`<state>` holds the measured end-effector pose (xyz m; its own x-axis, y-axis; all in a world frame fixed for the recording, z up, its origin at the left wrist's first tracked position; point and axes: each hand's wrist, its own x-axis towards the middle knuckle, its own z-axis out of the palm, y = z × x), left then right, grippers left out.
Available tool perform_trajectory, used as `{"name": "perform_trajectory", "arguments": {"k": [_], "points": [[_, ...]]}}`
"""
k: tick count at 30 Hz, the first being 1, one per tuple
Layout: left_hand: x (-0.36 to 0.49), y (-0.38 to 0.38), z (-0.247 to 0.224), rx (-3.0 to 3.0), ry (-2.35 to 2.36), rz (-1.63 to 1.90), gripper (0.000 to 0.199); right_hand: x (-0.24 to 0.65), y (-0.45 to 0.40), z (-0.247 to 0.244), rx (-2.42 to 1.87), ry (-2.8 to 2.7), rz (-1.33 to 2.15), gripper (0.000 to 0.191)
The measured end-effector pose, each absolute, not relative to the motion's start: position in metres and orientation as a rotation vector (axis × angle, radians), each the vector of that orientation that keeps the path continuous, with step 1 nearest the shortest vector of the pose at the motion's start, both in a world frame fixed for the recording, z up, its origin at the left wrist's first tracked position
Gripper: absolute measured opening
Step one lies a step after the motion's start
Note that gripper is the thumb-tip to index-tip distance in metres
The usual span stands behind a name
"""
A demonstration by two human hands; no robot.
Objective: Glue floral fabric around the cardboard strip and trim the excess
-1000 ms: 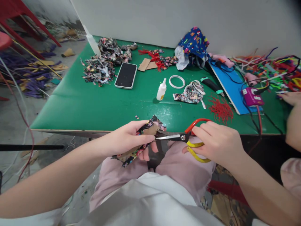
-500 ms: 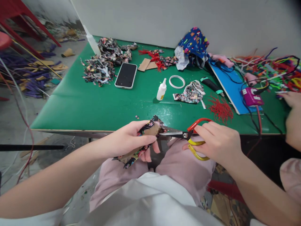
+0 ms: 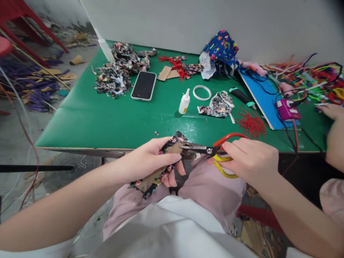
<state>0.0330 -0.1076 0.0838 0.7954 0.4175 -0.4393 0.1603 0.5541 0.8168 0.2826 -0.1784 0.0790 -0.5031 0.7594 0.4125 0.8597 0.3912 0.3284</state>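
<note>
My left hand [image 3: 153,157] grips a strip of brown cardboard [image 3: 152,181] edged with dark flowered fabric [image 3: 156,186], held over my lap at the table's front edge. Its thumb lies on the cardboard face, with fingers beneath. My right hand [image 3: 248,156] is closed round the handles of scissors [image 3: 209,150], one red and one yellow. The blades point left and reach the fabric at the strip's upper end; the blade tips are partly lost against the cloth. A tiny fabric scrap [image 3: 156,133] lies on the green table [image 3: 107,122] just beyond my left hand.
On the table are a phone [image 3: 143,86], a small glue bottle [image 3: 184,102], a tape ring [image 3: 202,92], a fabric piece [image 3: 217,105], a cutter knife [image 3: 242,98], red threads [image 3: 252,123] and a scrap pile [image 3: 114,80]. Another person's hand [image 3: 333,111] rests at the right.
The scissor blades have come closer together at the strip's end, and the handles have shifted slightly. The strip's lower end has dipped a little in my left hand.
</note>
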Motion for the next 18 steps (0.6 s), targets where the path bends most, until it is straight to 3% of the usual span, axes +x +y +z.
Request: {"name": "perform_trajectory", "arguments": {"k": [9, 15, 18], "points": [[0.034, -0.105, 0.067, 0.925, 0.660, 0.184, 0.016, 0.284, -0.172, 0.068, -1.511, -2.399, -0.739, 0.036], [0.032, -0.110, 0.055, 0.960, 0.758, 0.326, 0.030, 0.311, -0.147, 0.034, -2.086, -2.187, -0.577, 0.033], [0.033, -0.118, 0.054, 0.930, 0.745, 0.398, 0.033, 0.326, -0.135, 0.021, -2.158, -2.252, -0.393, 0.035]]}}
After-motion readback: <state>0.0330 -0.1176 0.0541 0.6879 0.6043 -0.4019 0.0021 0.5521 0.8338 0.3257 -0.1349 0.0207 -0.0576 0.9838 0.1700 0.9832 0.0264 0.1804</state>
